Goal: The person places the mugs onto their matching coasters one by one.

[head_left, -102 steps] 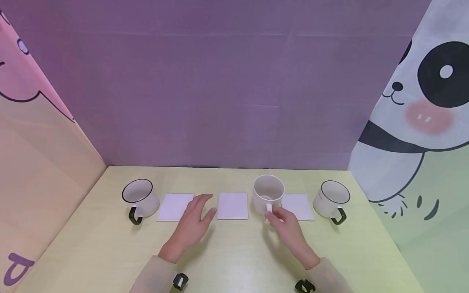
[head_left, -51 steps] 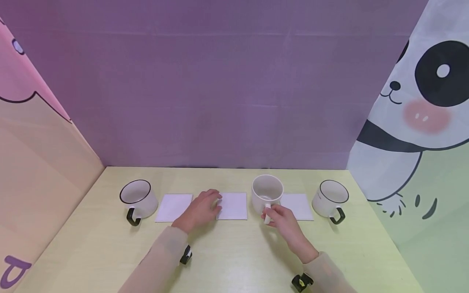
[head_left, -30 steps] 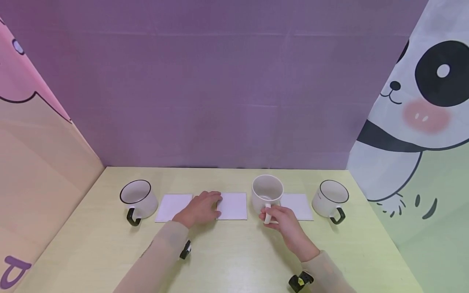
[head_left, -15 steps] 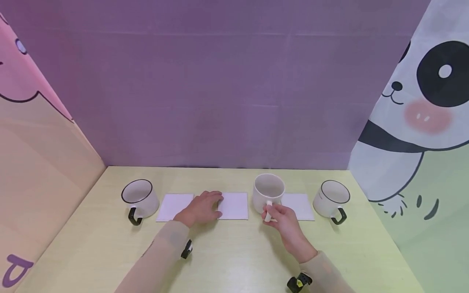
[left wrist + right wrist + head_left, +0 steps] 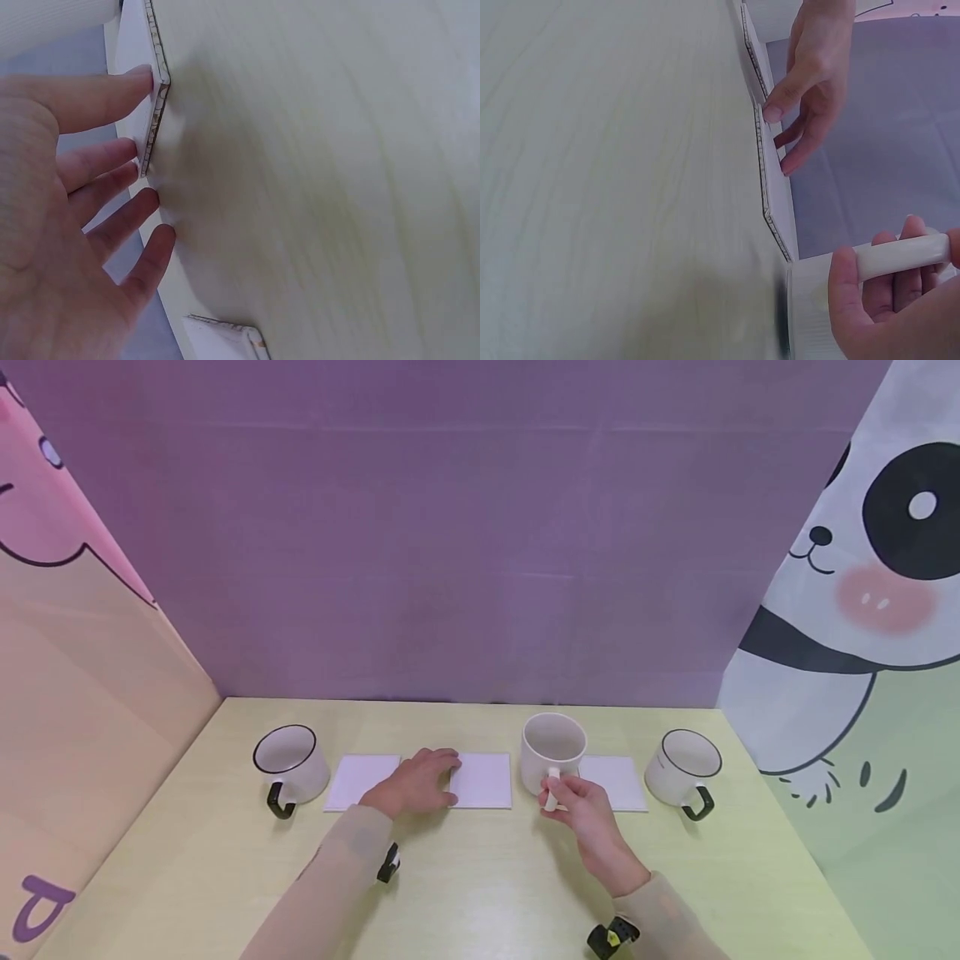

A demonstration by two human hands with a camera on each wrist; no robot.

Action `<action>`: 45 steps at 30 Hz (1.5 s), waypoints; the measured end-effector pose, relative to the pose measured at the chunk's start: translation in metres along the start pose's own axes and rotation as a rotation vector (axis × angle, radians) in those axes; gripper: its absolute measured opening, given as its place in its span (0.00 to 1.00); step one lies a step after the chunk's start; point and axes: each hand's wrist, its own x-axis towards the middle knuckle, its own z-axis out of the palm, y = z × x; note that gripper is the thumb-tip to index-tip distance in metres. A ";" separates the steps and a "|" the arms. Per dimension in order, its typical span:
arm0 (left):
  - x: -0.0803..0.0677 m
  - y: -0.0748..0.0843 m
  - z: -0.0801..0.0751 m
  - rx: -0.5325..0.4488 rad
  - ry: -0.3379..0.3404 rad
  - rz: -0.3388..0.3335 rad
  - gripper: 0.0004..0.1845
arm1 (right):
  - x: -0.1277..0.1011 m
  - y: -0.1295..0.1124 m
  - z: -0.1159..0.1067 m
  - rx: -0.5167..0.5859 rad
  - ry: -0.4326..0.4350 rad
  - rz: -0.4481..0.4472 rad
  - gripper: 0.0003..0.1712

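Observation:
My left hand (image 5: 418,782) reaches in from the left with its fingers spread at the left edge of the middle white square board (image 5: 483,781). In the left wrist view, the thumb (image 5: 112,97) touches that board's near corner and the fingertips lie along its side. My right hand (image 5: 592,822) pinches the handle (image 5: 901,255) of a plain white mug (image 5: 534,764), which is upright between the middle board and the right white board (image 5: 618,785). The mug and hand cover part of that right board. A third white board (image 5: 360,781) lies left of my left hand.
At the far left stands a white mug with black rim and handle (image 5: 300,781); a similar black-rimmed mug (image 5: 675,783) is at the right. All stand on a pale wooden table (image 5: 480,885). A purple cloth backdrop (image 5: 480,543) rises behind its far edge.
My left hand has moved right from over the left board to the middle board's left edge, then stayed there. My right hand keeps its hold on the mug's handle, which has risen slightly.

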 end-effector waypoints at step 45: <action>-0.001 -0.003 0.003 -0.023 0.032 -0.022 0.32 | 0.002 -0.011 0.049 0.003 -0.121 -0.050 0.17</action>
